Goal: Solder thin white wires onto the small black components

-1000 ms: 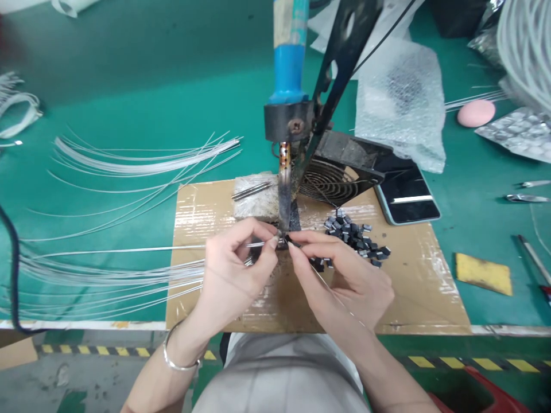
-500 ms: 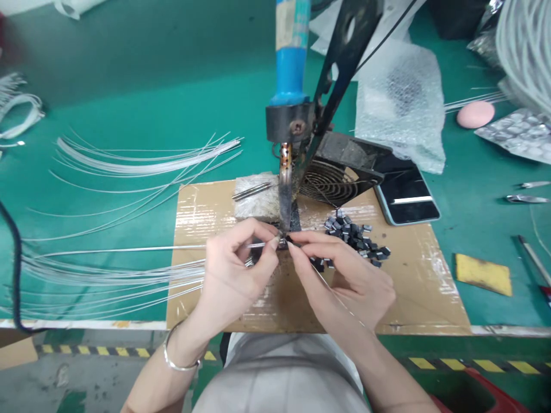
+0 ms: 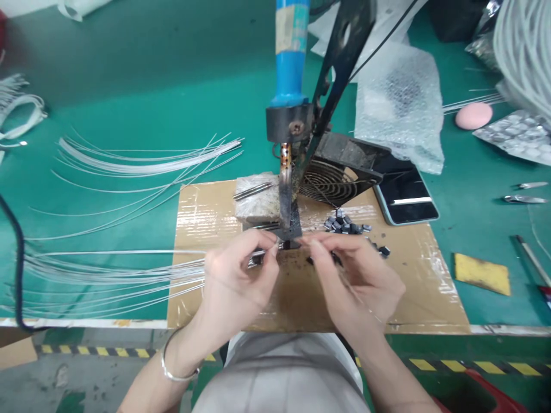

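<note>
My left hand point(image 3: 241, 272) is closed in a pinch, with a thin white cable point(image 3: 129, 252) running into it from the left. The cable's tip lies near a small dark piece below the soldering iron point(image 3: 284, 198), which is clamped tip down. My right hand point(image 3: 357, 281) is also pinched, its fingertips a short way right of the left ones. A thin strand that looks like solder wire point(image 3: 375, 316) trails from it toward the wrist. Small black connector pieces point(image 3: 344, 222) lie behind the right hand, which partly hides them.
Cardboard point(image 3: 424, 275) covers the work area. A round-grilled fan point(image 3: 331, 182) and a phone point(image 3: 407, 192) stand behind it. White cables point(image 3: 150, 166) spread leftward. To the right are a yellow sponge point(image 3: 481, 273) and bubble wrap point(image 3: 398, 109). A wrapped block point(image 3: 256, 201) holds metal rods.
My right hand has drawn back to the right, opening a gap between the fingertips, and it covers more of the black pieces. My left hand stays nearly in place beneath the iron.
</note>
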A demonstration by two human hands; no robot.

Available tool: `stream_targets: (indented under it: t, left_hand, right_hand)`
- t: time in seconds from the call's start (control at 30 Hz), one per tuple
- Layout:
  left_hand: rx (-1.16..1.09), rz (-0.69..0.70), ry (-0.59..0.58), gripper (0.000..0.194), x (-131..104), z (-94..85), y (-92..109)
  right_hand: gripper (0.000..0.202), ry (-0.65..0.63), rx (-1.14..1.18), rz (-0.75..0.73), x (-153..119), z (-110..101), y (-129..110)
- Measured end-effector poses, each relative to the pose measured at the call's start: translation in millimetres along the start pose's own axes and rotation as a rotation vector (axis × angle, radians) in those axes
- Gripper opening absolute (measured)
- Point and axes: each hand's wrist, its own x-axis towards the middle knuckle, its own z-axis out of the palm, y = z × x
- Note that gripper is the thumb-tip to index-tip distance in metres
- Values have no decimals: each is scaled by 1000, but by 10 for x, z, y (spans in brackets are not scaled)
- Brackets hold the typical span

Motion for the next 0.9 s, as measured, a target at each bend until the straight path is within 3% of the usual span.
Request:
stream_targets:
  t: [0.1,0.17,0.23,0.33,0.53,0.63,0.77,0.9]
  left_hand:
    - [339,298,68,18,-174,-29,0]
    - [511,406,120,18,-280,-41,-49]
    - [552,385,162,18,-360,-40,-147]
    - [513,239,210,15,-438,-23,-346]
    - [531,92,233,4,-443,-118,-606]
    - [530,38,288,11,-206,-302,-733]
    - [570,-50,256,12,406,-556,-1070]
    - [550,-50,166,13,1014,-610,-1401]
  right_hand:
    - [20,185,-63,109,100,-166,41]
    - [31,256,41,122,181,-321,99]
    - [46,309,176,189,249,-478,178]
    - [58,308,161,255,298,-649,305]
    - [63,326,107,300,266,-683,449]
    - [61,330,102,286,254,-663,483]
    - [61,325,78,266,254,-660,507]
    - [55,339,68,253,257,-634,476]
